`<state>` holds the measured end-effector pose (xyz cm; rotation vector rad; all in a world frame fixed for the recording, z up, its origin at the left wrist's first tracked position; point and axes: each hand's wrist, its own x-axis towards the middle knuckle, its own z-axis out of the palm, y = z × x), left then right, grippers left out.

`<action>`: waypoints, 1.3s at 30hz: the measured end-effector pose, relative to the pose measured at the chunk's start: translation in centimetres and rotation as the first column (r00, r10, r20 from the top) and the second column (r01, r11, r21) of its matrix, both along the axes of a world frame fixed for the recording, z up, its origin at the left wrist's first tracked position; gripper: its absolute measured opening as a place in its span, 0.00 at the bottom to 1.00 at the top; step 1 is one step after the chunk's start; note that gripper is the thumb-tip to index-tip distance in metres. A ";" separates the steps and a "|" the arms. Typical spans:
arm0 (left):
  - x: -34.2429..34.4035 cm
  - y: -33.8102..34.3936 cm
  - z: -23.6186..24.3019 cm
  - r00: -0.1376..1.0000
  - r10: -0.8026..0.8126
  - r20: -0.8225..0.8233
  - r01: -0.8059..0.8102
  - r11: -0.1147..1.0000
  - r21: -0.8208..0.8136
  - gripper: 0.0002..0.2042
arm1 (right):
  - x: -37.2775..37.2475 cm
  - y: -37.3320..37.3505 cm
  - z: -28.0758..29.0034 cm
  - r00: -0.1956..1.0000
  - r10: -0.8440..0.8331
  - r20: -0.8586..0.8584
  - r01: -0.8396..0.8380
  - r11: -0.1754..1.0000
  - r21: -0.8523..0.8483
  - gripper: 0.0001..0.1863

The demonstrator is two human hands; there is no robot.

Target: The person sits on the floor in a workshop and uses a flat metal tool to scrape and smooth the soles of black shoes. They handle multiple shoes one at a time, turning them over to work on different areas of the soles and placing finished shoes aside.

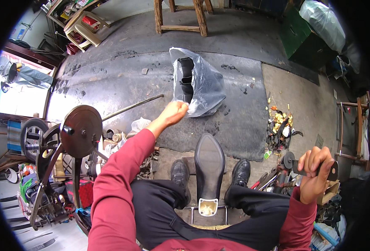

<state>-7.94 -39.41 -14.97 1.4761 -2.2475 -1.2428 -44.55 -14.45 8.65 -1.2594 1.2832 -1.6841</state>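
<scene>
head view: beyond the upturned, grey-soled black shoe [210, 167], the left hand [177, 112] pinched a translucent plastic bag [210, 90]; to that shoe's right, the right hand [316, 170] clasped a flat dark tool [332, 171].

Just beyond the left fingers [182, 108], the plastic bag [208, 90] is see-through with a bluish-grey cast, and the straps [186, 77] in its mouth are black. Between both hands' fingers, the upturned shoe [210, 157] has a dark grey sole with a black edge. The flat piece [332, 171] in the right fingers [316, 159] is blackish, and the sleeves [120, 180] below both are plain maroon.
</scene>
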 end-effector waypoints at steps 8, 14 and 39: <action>-2.2 -6.0 -5.6 0.884 0.422 -0.200 -0.462 0.857 -0.231 0.12 | 0.3 -0.1 -0.1 1.000 0.002 -0.010 -0.002 0.999 0.048 0.28; -3.1 -5.9 -9.6 0.911 0.207 0.358 -0.287 0.939 0.189 0.18 | -0.1 0.0 -0.4 0.999 -0.003 -0.049 0.007 0.996 0.089 0.29; 1.2 -3.5 -13.6 0.809 0.039 0.586 -0.219 0.946 0.240 0.28 | -0.8 0.7 -0.6 0.999 0.004 -0.054 0.004 0.990 0.144 0.29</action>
